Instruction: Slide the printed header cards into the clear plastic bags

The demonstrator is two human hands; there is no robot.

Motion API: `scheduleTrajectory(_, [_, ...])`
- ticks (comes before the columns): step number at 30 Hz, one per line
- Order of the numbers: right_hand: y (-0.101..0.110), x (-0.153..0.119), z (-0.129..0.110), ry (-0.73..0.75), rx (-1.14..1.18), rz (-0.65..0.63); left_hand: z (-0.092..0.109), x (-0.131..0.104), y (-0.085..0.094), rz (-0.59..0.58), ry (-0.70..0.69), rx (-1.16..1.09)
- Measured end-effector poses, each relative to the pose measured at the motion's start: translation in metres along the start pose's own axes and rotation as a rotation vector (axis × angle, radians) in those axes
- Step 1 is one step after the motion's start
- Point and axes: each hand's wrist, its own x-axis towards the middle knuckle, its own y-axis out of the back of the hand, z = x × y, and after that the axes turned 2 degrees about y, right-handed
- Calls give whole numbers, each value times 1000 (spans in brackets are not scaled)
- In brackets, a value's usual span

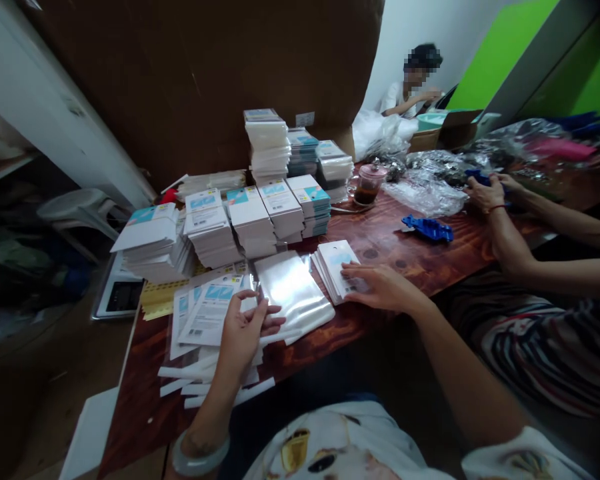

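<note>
My left hand [245,327] hovers above printed cards, its fingers loosely curled and apart, with nothing seen in them. Beneath and behind it lie overlapping blue-and-white cards [213,310] in clear sleeves. My right hand [383,287] rests stretched fingers on the top of a small stack of white printed cards [337,257]. Whether its thumb grips a card's edge is hard to see. Between both hands lies a pile of clear plastic sleeves [293,287], shiny and flat. White strips [195,380] stick out below my left wrist.
Tall stacks of cards [210,223] line the back of the wooden table [130,400]. A lidded glass cup [367,183] with dark liquid stands behind. At right, a co-worker's hands [487,193] hold a blue part near another blue plastic part [427,228]. Another person sits at the back.
</note>
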Motion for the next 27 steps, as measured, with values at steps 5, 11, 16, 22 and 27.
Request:
scheduleTrajectory(5, [10, 4, 5, 3, 47, -135, -9, -6, -8, -206, 85, -155])
scheduleTrajectory(11, [21, 11, 10, -13, 148, -211, -25, 1, -10, -178, 78, -100])
scheduleTrajectory(16, [21, 11, 7, 57, 94, -206, -28, 2, -14, -147, 52, -96])
scheduleTrajectory(22, [-12, -8, 3, 105, -192, 32, -32, 2, -14, -124, 43, -107])
scheduleTrajectory(27, [-14, -44, -27, 247, -27, 404, -34, 0, -14, -86, 55, -115])
